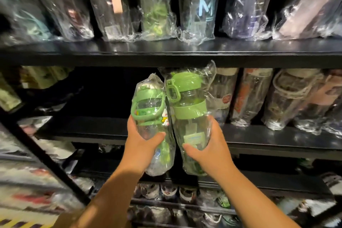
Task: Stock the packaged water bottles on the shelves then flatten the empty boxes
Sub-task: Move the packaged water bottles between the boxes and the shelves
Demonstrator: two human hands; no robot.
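Seen from the head camera, much is lost to blur and shadow: the goods at far left (27,181) are smeared streaks that cannot be identified, the top row (201,5) of plastic-wrapped bottles is cut off at the neck by the frame's upper edge, and the left half of the middle shelf (277,137) sinks into darkness. A person's two bare forearms reach up from below. The left hand (142,142) wraps around the lower body of the left bottle (148,105), thumb laid across the front and fingers hidden behind it. The right hand (207,146) grips the right bottle (187,102) the same way, only its thumb and knuckles showing. Both bottles are clear with green lids and bands, each sealed in a crinkled clear bag. They stand upright and touch side by side in front of the dark gap, their tops just under the top shelf (166,52) and their lower ends overlapping the middle shelf's front edge. Just right of them a right row (259,98) of bagged bottles fills that shelf. A bottom row (175,192) shows only its caps below, and a black post (46,155) slants across at left.
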